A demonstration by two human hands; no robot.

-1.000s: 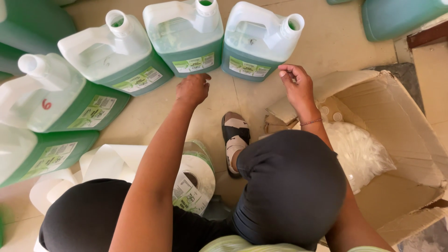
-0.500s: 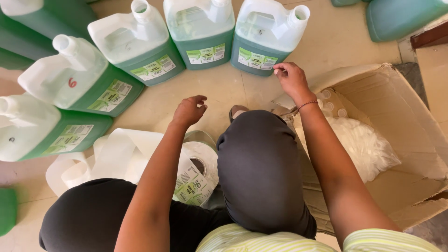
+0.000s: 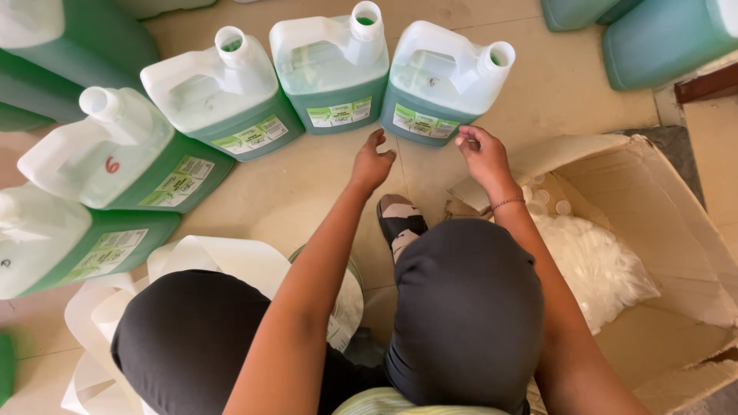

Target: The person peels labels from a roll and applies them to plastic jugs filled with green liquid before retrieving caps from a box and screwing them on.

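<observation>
**Two hands raised before a row of green jugs**

The person sat low on the beige tiled floor (image 3: 307, 192), with both knees in dark trousers pointing forward. Both forearms reached out between the knees toward a curved row of jugs.

The left hand (image 3: 372, 163) was held above the floor, wrist bent a little, fingers curled loosely inward and thumb out to the side. It was empty and touched nothing. The right hand (image 3: 481, 152) was raised just beside it, with a thin bracelet at the wrist. Its thumb and first fingers were pinched together near the lower edge of the nearest jug; whether they held something small, I cannot tell.

That nearest jug, a large translucent plastic jug with green liquid and a paper label (image 3: 442, 81), stood on the floor directly in front of the right hand, with its neck uncapped. A second similar jug (image 3: 332, 69) stood just beside it to the left, and a third jug of the same kind (image 3: 219, 96) further left, both uncapped too.

To the right of the person an open brown cardboard box (image 3: 676, 230) lay on the floor, with a clear plastic bag of white round caps (image 3: 592, 261) inside. A sandalled foot (image 3: 400, 223) showed between the knees.
</observation>
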